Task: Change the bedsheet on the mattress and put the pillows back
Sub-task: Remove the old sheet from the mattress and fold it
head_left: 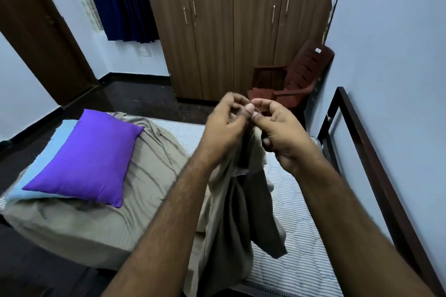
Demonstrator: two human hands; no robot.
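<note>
A grey-beige bedsheet [149, 176] lies rumpled over the left half of the striped mattress [296, 219]. A gathered part of the same sheet hangs from my hands down to the mattress. My left hand [226, 128] and my right hand [277, 132] are raised side by side above the bed, and both pinch the sheet's top edge between thumb and fingers. A purple pillow [89, 159] rests on the sheet at the left, with a light blue pillow [48, 154] partly hidden under it.
A dark bed frame rail [376, 152] runs along the right wall. A brown plastic chair [296, 79] stands in the far right corner beside a wooden wardrobe [231, 31]. A dark floor [135, 99], a blue curtain [120, 0] and a brown door [36, 31] lie to the left.
</note>
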